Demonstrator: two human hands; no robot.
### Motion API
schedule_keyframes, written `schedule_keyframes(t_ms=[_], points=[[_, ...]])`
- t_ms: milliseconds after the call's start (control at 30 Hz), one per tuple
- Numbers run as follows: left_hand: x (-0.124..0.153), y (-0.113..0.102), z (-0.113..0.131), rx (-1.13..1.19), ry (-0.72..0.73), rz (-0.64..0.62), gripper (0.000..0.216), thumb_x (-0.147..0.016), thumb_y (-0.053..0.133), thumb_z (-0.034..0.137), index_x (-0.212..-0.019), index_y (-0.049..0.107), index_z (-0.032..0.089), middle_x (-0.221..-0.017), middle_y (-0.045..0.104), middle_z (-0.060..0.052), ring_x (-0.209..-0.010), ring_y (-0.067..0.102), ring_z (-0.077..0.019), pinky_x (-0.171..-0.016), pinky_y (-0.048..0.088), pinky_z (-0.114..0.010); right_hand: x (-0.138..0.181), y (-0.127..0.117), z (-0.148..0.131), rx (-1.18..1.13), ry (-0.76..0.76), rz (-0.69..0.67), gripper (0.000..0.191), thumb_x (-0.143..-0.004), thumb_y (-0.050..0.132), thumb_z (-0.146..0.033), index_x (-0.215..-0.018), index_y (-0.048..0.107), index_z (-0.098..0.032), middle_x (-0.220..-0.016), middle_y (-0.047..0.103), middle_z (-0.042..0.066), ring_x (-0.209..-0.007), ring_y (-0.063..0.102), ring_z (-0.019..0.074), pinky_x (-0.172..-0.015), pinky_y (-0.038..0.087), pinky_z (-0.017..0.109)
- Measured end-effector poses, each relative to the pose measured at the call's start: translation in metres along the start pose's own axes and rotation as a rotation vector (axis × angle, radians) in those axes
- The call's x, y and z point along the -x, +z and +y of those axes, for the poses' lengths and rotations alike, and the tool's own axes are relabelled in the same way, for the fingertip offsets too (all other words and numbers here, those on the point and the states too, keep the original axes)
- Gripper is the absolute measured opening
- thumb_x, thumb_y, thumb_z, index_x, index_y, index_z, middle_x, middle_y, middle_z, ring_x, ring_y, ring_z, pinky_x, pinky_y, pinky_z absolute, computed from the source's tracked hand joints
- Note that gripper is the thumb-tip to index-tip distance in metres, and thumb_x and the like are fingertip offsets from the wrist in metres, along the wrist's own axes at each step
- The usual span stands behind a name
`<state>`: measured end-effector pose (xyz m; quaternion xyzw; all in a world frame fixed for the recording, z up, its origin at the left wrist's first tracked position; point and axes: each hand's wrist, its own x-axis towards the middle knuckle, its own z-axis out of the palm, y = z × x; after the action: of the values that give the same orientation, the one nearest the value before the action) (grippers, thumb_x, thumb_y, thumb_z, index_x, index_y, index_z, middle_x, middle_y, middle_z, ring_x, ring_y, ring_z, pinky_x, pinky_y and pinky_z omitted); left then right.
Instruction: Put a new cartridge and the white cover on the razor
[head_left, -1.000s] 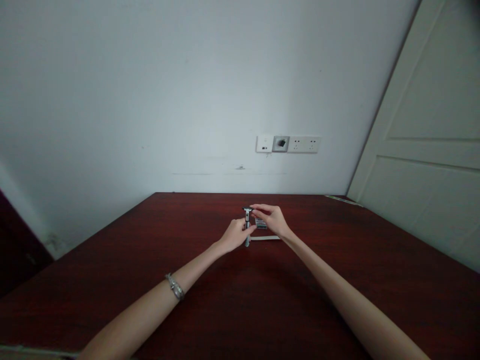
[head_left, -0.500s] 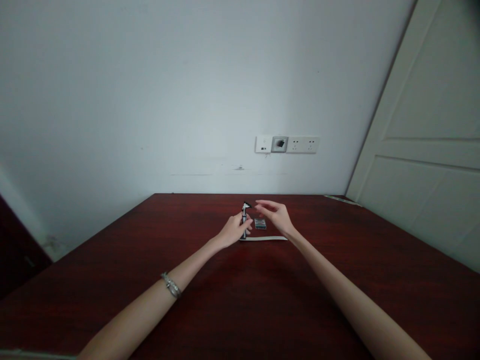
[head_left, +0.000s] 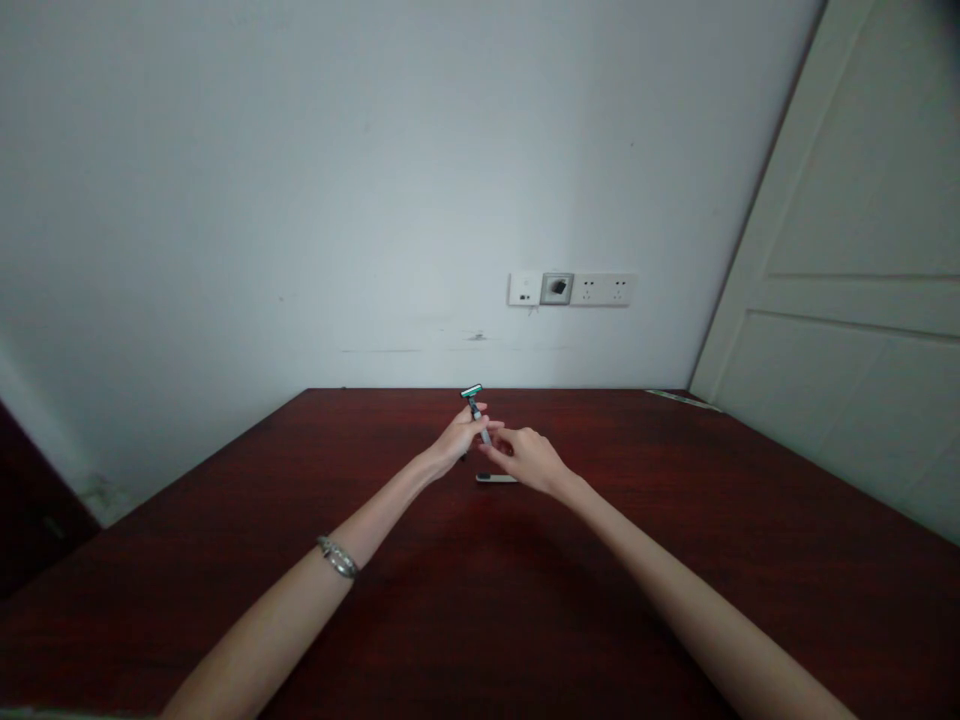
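Note:
My left hand [head_left: 459,440] is closed round the handle of a small razor [head_left: 473,398], which it holds upright above the dark red table [head_left: 225,560]. The razor's head, with a green strip, points up and to the left. My right hand [head_left: 525,457] sits just right of the left one, its fingertips pinched together at the lower part of the razor's handle. A thin white strip [head_left: 495,478] lies flat on the table under my right hand, and only its left end shows. A silver bracelet [head_left: 337,558] circles my left wrist.
The table runs back to a white wall with a row of sockets [head_left: 571,289]. A pale door [head_left: 862,300] stands at the right. A flat pale object [head_left: 684,400] lies at the table's far right corner.
My left hand lifted the razor higher and tipped its head leftward. My right hand came left and down from the razor's head to its handle, covering the small dark pack on the table.

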<state>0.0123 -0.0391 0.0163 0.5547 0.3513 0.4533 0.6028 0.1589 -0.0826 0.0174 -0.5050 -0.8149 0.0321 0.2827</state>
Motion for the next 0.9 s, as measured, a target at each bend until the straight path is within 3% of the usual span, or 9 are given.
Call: schedule_keyframes(t_ms=[200, 367, 433, 633, 900], points=[[-0.002, -0.003, 0.005, -0.110, -0.018, -0.045, 0.035, -0.081, 0.052, 0.029, -0.113, 0.044, 0.015, -0.087, 0.064, -0.007, -0.066, 0.059, -0.0127, -0.061, 0.042, -0.023, -0.008, 0.006, -0.003, 0.090, -0.024, -0.035, 0.031, -0.086, 0.042, -0.039, -0.080, 0.064, -0.018, -0.072, 0.065, 0.005, -0.062, 0.057, 0.0139, -0.055, 0.030, 0.022], [-0.002, -0.028, 0.015, -0.565, -0.002, -0.137, 0.029, -0.072, 0.059, 0.029, -0.095, 0.059, 0.012, -0.088, 0.066, -0.007, -0.080, 0.060, -0.0179, -0.069, 0.043, -0.026, -0.028, 0.024, 0.016, 0.011, 0.109, -0.116, 0.038, -0.083, 0.044, -0.037, -0.060, 0.063, -0.014, -0.059, 0.063, 0.007, -0.057, 0.056, 0.0137, -0.053, 0.031, 0.022], [-0.007, -0.042, 0.014, -0.739, 0.027, -0.112, 0.027, -0.069, 0.061, 0.027, -0.090, 0.062, 0.011, -0.093, 0.066, -0.010, -0.088, 0.060, -0.0218, -0.078, 0.043, -0.029, -0.035, 0.032, 0.023, 0.013, 0.181, -0.163, 0.036, -0.080, 0.047, -0.036, -0.057, 0.063, -0.014, -0.058, 0.063, 0.008, -0.058, 0.058, 0.0146, -0.052, 0.032, 0.022], [-0.020, -0.073, -0.007, -0.974, 0.150, -0.096, 0.033, -0.064, 0.063, 0.025, -0.095, 0.064, 0.013, -0.101, 0.066, -0.011, -0.098, 0.059, -0.0261, -0.086, 0.042, -0.032, -0.043, 0.050, 0.025, 0.076, 0.275, -0.232, 0.030, -0.075, 0.053, -0.039, -0.074, 0.068, -0.013, -0.078, 0.068, 0.014, -0.073, 0.063, 0.0213, -0.061, 0.041, 0.025], [-0.019, -0.075, -0.029, -1.051, 0.207, -0.020, 0.057, -0.062, 0.067, 0.023, -0.116, 0.051, 0.012, -0.112, 0.061, -0.017, -0.104, 0.057, -0.0267, -0.089, 0.042, -0.034, -0.040, 0.058, 0.025, 0.168, 0.263, -0.267, 0.040, -0.075, 0.052, -0.041, -0.094, 0.066, -0.009, -0.098, 0.065, 0.021, -0.089, 0.062, 0.0294, -0.070, 0.046, 0.033]])
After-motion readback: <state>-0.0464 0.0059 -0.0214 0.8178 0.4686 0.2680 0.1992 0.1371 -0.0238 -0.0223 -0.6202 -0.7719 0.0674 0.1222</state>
